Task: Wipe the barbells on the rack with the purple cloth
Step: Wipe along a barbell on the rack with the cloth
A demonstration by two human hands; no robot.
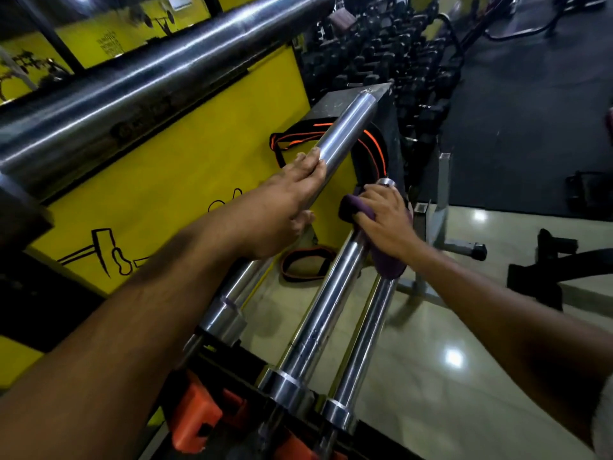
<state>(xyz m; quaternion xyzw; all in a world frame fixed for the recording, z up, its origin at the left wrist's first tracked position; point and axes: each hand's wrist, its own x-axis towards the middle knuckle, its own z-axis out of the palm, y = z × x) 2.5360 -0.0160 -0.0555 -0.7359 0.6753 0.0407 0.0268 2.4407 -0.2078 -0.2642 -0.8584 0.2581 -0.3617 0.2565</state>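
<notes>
Near the far end of the middle barbell (318, 313), my right hand (384, 220) grips the purple cloth (381, 257), fingers curled round sleeve and fabric — wiping step in hand. My left hand (292, 194) steadies the left barbell (345, 131), fingers flat along it, thumb under. Next move, I judge: draw the cloth back nearward along the sleeve, then shift to the right barbell (361, 343) on the rack (232, 370).
</notes>
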